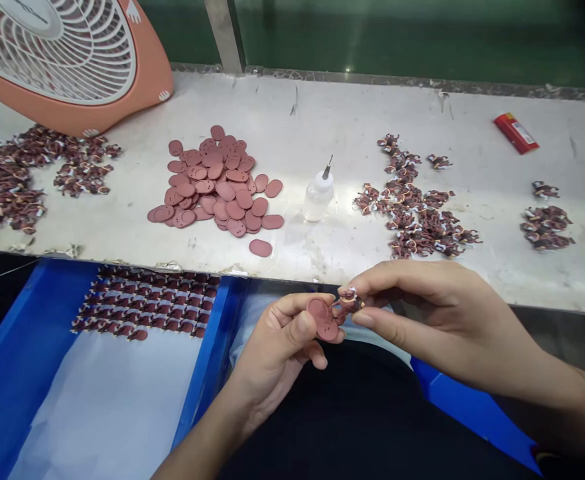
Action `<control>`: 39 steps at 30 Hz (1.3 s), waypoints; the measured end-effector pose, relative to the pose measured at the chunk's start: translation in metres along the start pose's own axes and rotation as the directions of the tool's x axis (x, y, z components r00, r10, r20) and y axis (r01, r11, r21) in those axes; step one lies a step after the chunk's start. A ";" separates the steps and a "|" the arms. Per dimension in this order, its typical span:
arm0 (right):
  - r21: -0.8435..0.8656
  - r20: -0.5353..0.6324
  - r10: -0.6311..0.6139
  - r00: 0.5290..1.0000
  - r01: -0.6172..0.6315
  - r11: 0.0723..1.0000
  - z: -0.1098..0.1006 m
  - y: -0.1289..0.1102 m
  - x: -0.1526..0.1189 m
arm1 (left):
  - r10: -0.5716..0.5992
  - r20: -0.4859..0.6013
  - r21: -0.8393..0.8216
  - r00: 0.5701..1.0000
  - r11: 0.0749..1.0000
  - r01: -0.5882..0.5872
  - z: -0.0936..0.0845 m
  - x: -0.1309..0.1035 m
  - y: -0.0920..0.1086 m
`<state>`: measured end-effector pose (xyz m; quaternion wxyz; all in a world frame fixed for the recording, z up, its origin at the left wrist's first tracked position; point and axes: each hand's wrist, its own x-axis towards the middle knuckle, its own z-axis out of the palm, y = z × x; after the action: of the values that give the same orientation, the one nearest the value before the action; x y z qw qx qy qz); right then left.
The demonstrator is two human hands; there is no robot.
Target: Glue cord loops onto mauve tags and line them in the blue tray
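Between the thumb and fingers of my left hand [287,333] are reddish-brown oval bases [323,319]; two seem to overlap. My right hand [437,313] pinches a small brown figurine [351,301] with white and yellow details, its lower end right at the bases. Whether it touches them I cannot tell. Both hands are in front of the bench edge, above my lap. A heap of loose oval bases [222,187] lies on the bench, with a clear bottle [319,195] with a needle tip standing to its right. Further right lies a pile of figurines [417,213].
A blue tray [7,380] at lower left holds rows of figurines on bases [152,303] over white paper [117,393]. An orange fan [157,73] stands at back left, beside more figurines [7,173]. A red lighter [517,133] and several figurines [547,227] lie at right.
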<state>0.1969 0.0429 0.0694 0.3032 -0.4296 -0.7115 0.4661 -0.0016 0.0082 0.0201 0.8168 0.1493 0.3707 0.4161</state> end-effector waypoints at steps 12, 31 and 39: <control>-0.180 0.086 -0.031 0.996 0.046 0.983 -0.004 -0.006 0.004 | -0.028 0.004 0.008 1.000 1.000 0.028 -0.001 0.003 0.001; -0.259 0.179 -0.145 0.973 0.189 0.947 -0.009 -0.009 0.015 | -0.080 -0.005 -0.019 0.997 0.997 0.079 -0.005 0.006 -0.003; -0.231 0.191 -0.128 0.973 0.171 0.958 -0.009 -0.010 0.017 | -0.100 -0.003 -0.055 0.995 0.994 0.100 -0.007 0.006 -0.005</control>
<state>0.1941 0.0597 0.0827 0.2187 -0.3662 -0.8181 0.3857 -0.0012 0.0098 0.0098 0.8394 0.1072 0.3685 0.3850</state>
